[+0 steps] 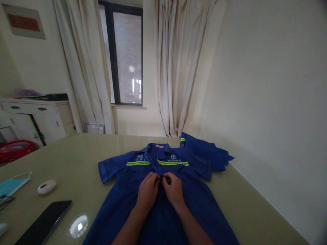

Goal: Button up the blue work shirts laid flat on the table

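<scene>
A blue short-sleeved work shirt (122,197) lies face up on the table, its collar pointing away from me. Yellow-green striped bands and white printing cross its chest. At the middle of the front opening, just below the bands, my left hand (148,189) pinches the shirt's front edge. Close beside it on the right, my right hand (174,189) pinches the opposite edge with thumb and forefinger. Only a small gap parts the two hands. Whether a button sits between the fingertips is too small to tell.
Another folded blue garment (204,149) lies behind the shirt's right sleeve. On the left of the table (76,153) are a black phone (44,223), a white rounded mouse-like object (46,186) and a blue face mask (14,186). A wall (276,119) borders the right side.
</scene>
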### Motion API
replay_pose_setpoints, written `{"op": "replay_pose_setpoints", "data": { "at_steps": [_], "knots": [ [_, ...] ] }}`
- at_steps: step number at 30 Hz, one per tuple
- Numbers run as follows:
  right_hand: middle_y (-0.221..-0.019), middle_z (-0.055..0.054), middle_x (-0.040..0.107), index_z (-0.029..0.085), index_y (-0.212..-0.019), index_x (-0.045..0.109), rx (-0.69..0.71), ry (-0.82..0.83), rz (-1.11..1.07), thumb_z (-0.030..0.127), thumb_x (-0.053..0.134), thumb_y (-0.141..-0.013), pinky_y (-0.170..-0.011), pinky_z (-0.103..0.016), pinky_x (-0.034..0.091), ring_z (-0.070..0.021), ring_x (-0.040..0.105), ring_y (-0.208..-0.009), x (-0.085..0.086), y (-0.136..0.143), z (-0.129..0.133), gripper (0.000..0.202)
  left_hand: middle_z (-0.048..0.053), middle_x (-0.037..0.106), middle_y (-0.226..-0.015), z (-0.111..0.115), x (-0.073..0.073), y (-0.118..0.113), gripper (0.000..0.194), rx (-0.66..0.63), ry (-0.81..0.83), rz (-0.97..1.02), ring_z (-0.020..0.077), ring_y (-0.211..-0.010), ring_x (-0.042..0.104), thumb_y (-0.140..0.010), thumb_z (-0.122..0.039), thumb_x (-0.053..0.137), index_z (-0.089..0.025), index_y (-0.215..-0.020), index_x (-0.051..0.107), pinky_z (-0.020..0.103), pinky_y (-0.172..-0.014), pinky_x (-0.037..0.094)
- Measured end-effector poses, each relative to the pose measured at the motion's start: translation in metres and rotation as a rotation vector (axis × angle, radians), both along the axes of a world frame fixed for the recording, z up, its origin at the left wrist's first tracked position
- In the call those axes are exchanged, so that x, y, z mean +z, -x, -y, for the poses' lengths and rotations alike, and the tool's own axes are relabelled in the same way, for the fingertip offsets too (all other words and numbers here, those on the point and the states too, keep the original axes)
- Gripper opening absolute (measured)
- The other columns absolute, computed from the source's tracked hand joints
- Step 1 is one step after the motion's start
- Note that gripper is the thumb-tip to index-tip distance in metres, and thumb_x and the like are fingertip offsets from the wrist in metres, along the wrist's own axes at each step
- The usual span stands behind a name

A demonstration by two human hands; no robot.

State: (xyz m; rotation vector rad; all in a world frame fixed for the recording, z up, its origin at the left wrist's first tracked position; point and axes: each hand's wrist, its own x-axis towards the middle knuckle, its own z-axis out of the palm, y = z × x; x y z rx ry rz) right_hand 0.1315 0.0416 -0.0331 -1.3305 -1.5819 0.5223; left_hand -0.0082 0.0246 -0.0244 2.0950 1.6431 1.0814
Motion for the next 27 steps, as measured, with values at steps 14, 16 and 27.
{"op": "replay_pose_setpoints", "data": {
  "at_steps": [14, 16, 27],
  "knots": [
    [-0.074, -0.005, 0.074, 0.02, -0.08, 0.068, 0.081, 0.054, -0.062, 0.032, 0.06, -0.082, -0.06, -0.027, 0.049, -0.0202, 0.068, -0.065, 0.0006, -0.0002, 0.0008, 0.015, 0.002, 0.065, -0.092, 0.0003, 0.0003, -0.0007, 0.021, 0.008, 0.034, -0.035, 0.0172, -0.087, 0.063, -0.094, -0.009, 0.048, -0.023, -0.089, 0.062, 0.027, -0.079, 0.044],
    [-0.079, -0.004, 0.076, 0.019, -0.085, 0.071, 0.148, 0.07, -0.079, 0.026, 0.062, -0.077, -0.063, -0.026, 0.051, -0.0201, 0.07, -0.068, 0.0014, -0.0011, 0.0017, 0.013, 0.002, 0.064, -0.091, -0.0009, -0.0017, -0.0001, 0.021, 0.006, 0.033, -0.015, 0.0175, -0.087, 0.063, -0.093, -0.007, 0.048, -0.022, -0.088, 0.062, 0.027, -0.079, 0.044],
    [-0.086, -0.008, 0.076, 0.017, -0.092, 0.073, 0.077, 0.014, -0.116, 0.029, 0.057, -0.082, -0.073, -0.03, 0.054, -0.023, 0.072, -0.078, -0.0009, -0.0043, -0.0004, 0.022, 0.003, 0.065, -0.093, -0.0021, 0.0024, 0.0024, 0.022, -0.111, 0.004, 0.101, 0.019, -0.089, 0.063, -0.095, -0.016, 0.047, -0.023, -0.09, 0.067, 0.03, -0.081, 0.047]
  ]
}}
